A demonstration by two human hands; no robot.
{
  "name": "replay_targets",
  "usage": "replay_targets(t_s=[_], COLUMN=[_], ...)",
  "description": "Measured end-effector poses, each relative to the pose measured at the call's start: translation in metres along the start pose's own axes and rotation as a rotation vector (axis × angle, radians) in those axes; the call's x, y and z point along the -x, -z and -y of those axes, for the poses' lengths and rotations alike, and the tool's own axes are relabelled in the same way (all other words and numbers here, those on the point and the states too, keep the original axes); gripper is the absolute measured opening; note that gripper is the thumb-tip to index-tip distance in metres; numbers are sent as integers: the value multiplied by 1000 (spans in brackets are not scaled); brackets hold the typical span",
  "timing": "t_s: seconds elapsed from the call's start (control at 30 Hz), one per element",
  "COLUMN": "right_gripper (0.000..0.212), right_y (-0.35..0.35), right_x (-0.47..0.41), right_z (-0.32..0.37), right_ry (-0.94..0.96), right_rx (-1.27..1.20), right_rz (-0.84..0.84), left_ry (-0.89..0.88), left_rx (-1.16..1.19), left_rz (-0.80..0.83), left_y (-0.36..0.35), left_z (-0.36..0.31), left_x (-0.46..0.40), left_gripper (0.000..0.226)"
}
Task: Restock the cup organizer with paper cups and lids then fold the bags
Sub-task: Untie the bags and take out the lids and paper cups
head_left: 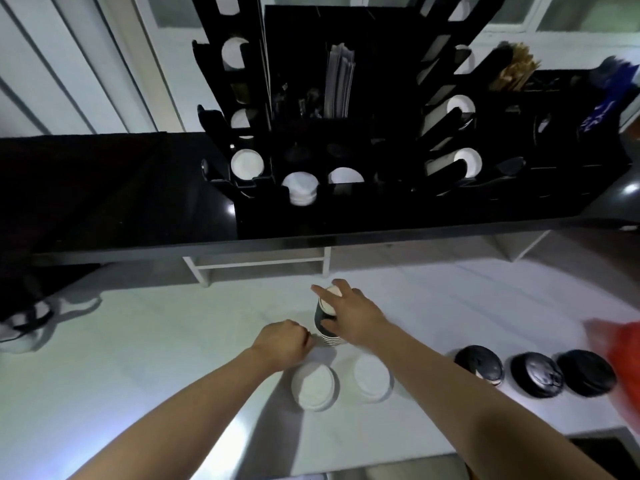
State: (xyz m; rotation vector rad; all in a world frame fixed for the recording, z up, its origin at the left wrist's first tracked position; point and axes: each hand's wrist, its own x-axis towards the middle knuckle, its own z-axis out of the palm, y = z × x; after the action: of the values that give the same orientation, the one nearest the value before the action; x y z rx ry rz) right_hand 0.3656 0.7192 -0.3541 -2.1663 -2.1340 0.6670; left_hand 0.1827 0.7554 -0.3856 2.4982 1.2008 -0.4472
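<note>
Right hand (349,315) wraps a stack of dark paper cups (327,320), thumb on the near side, fingers curled over the top and far side; forefinger lies straight across the white upturned base. The stack stands upside down on the white counter (138,358), rims down.

Left hand (282,342), just left of the stack's foot, fingers curled into a loose fist. Cannot tell whether it pinches anything; knuckles sit close to the lowest rims.

Nearer the camera than the stack: two piles of white lids (315,386), side by side, flat on the counter. Right of the stack: three black lid piles (535,374) in a row. Beyond those, an orange-red bag (623,362) at the frame edge, blurred.

Behind and above the stack: a black shelf carrying the black cup organizer (346,202). White cup bottoms show in several round slots, and white lids (300,188) in one front opening.
</note>
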Motion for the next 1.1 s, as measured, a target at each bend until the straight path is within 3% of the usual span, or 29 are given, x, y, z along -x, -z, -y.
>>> replay_targets(t_s=[0.17, 0.4, 0.53, 0.63, 0.83, 0.97, 1.1], right_gripper=[67, 28, 28, 26, 24, 9, 23], right_y=[5, 14, 23, 29, 18, 12, 1], right_x=[11, 72, 121, 177, 330, 446, 566], right_z=[-12, -57, -101, -144, -225, -268, -309], right_ry=[-77, -176, -278, -363, -542, -701, -909], right_rx=[-84, -230, -223, -216, -289, -357, -309], right_rz=[-94, -289, -332, -368, -451, -558, -538], left_ry=[-44, -126, -226, -302, -481, -616, -791], left_rx=[1, -4, -53, -111, -116, -152, -179], left_rz=[46, 28, -24, -48, -62, -90, -88], left_y=[1, 0, 13, 17, -2, -24, -56], left_z=[-7, -60, -114, -174, -322, -438, -554], left_x=[0, 16, 14, 8, 13, 31, 59], left_gripper=[30, 29, 32, 24, 30, 30, 23])
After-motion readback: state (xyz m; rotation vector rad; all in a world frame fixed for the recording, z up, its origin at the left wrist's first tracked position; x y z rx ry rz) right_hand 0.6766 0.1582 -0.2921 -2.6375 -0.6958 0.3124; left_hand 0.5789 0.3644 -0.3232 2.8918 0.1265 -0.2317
